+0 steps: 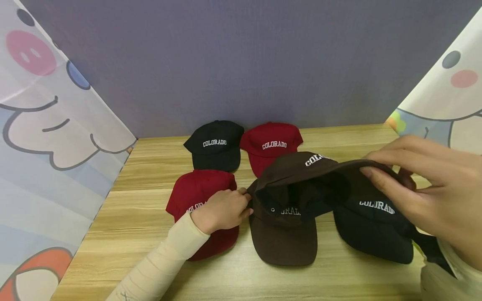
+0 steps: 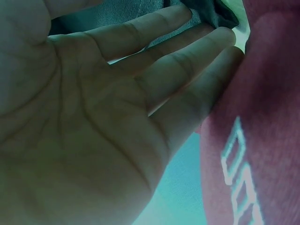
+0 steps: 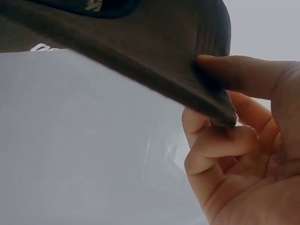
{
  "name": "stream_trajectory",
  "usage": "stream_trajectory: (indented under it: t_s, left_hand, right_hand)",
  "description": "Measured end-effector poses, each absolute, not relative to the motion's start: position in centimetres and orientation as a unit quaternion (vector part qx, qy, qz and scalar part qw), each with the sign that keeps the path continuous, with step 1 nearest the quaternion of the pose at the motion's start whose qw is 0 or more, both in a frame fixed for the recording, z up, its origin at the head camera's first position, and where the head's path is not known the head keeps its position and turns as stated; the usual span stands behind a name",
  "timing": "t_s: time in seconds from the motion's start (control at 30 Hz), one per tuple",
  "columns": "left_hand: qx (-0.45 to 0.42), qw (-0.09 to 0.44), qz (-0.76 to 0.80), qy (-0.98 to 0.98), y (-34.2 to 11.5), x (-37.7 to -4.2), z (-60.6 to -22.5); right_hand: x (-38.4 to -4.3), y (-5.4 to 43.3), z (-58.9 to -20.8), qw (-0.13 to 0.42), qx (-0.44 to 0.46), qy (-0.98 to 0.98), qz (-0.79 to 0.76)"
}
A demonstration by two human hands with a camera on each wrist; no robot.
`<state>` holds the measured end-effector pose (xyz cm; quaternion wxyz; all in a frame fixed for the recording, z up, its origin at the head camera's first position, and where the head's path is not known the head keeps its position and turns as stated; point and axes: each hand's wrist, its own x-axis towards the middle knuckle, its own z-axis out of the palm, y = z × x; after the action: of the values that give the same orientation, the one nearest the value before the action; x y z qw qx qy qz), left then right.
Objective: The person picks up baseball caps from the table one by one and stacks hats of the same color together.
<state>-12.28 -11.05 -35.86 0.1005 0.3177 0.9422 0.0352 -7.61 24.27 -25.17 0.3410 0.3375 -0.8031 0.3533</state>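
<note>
My right hand (image 1: 433, 179) pinches the brim of a brown cap (image 1: 290, 169) between thumb and fingers; the cap is tilted, its dark inside showing. In the right wrist view, the thumb lies on one face of the brim (image 3: 159, 51) and curled fingers on the other. Below the raised cap lies a second brown cap (image 1: 282, 246), its white lettering partly covered. At that lower cap's left edge is my left hand (image 1: 224, 211), reaching across a red cap (image 1: 222, 242). Its fingers (image 2: 187, 65) look nearly straight in the left wrist view, beside the red fabric.
A black cap (image 1: 216, 144) and another red cap (image 1: 273, 142) sit at the back of the wooden table (image 1: 139, 200). To the right, another black cap (image 1: 373, 234) lies partly behind my right hand. A grey panel (image 1: 248, 62) borders the back; cartoon-printed sheets flank both sides.
</note>
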Motion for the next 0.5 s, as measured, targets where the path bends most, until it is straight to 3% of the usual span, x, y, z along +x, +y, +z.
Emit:
stream_trajectory:
  t_s: [0.5]
  left_hand:
    - [0.313, 0.089, 0.058, 0.944, -11.7, -12.8, -35.2]
  right_hand:
    - [-8.9, 21.3, -26.7, 0.369, 0.384, -0.816, 0.226]
